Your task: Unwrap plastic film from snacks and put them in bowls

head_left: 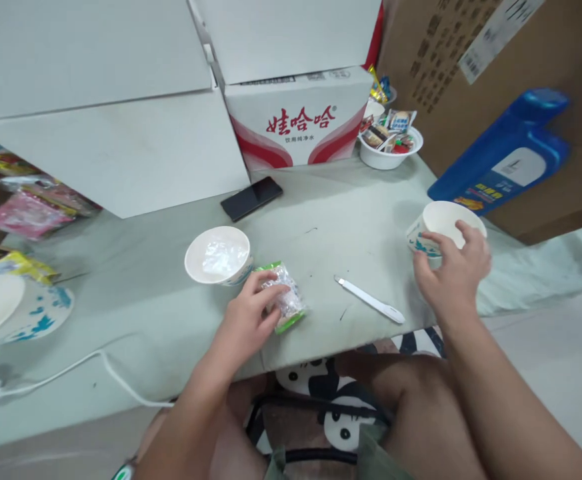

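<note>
Two hands at a cloth-covered surface, seen from above. One packet with green ends lies near the front edge, just right of the middle bowl; the left hand rests on it with bent fingers (whether this grip has hold of the packet or only touches it, one cannot tell). The right hand is at the right bowl, its grip spread wide over the near side; contact with the rim is not certain.

Paper bowls with blue-green print number three: the middle one, containing clear crinkled film, the right one, and a left bowl cut by the picture's border. A fourth, white bowl at the back is filled with wrapped snacks. There are one white knife, one phone, one blue bottle and one white cable.

Behind, a carton with red lettering and white panels limit reach; at right, a brown box and the bottle stand close behind the right bowl.

The front edge runs just below packet and knife, with the person's knees beyond it. The widest span of surface lies between the middle and right bowls, crossed near the front by the slanting knife; a narrower stretch separates phone from middle bowl.
</note>
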`<control>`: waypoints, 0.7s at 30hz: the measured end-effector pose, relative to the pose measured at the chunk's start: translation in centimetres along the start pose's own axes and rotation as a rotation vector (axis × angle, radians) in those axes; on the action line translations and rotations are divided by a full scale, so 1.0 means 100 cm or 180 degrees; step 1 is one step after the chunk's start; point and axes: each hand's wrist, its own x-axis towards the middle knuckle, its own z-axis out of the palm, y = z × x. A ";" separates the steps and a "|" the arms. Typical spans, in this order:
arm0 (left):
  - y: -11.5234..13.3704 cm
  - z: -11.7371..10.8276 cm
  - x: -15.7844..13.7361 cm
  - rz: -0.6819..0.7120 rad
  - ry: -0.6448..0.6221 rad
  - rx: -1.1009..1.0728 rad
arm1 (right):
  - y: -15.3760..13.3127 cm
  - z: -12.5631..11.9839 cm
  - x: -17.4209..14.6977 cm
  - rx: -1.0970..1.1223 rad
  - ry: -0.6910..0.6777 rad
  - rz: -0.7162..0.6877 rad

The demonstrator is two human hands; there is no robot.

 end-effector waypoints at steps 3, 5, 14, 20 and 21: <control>-0.002 0.000 -0.003 0.0029 -0.0046 0.0065 | 0.012 0.008 0.001 -0.0337 -0.0095 0.0074; -0.003 0.001 -0.006 0.0022 -0.0098 0.0078 | -0.001 0.011 -0.003 -0.0166 -0.0046 -0.0113; 0.003 -0.012 -0.024 -0.0009 -0.0251 -0.0147 | -0.147 0.031 -0.046 0.0868 -0.0883 -0.1402; 0.041 0.022 -0.109 -0.0659 0.0903 -0.1108 | -0.146 0.023 -0.057 0.1157 -0.1082 -0.1056; 0.047 0.038 -0.124 -0.0846 0.1111 -0.1453 | -0.144 0.022 -0.058 0.1178 -0.1086 -0.1050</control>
